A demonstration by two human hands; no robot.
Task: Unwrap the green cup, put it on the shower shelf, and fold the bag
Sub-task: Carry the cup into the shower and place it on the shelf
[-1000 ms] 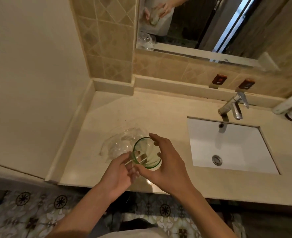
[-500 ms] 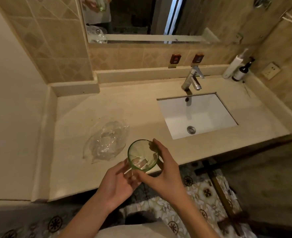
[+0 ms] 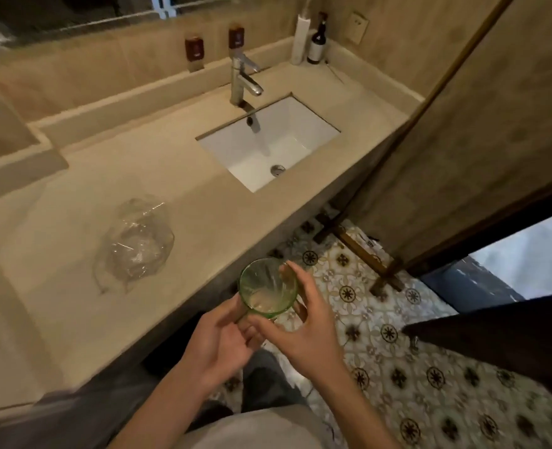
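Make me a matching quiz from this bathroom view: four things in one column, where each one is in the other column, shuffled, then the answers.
Things
1. green glass cup
2. crumpled clear plastic bag
3. dark pump bottle
4. chrome faucet

Places
A. back right corner of the beige counter
B. behind the white sink basin
C. held in both hands, off the counter's front edge
D. lying on the counter, left of the basin

Pairs: 1-C, 2-D, 3-A, 4-B

Bare countertop (image 3: 73,319) surrounds the crumpled bag (image 3: 138,244); faucet (image 3: 242,80) overhangs sink (image 3: 300,131)
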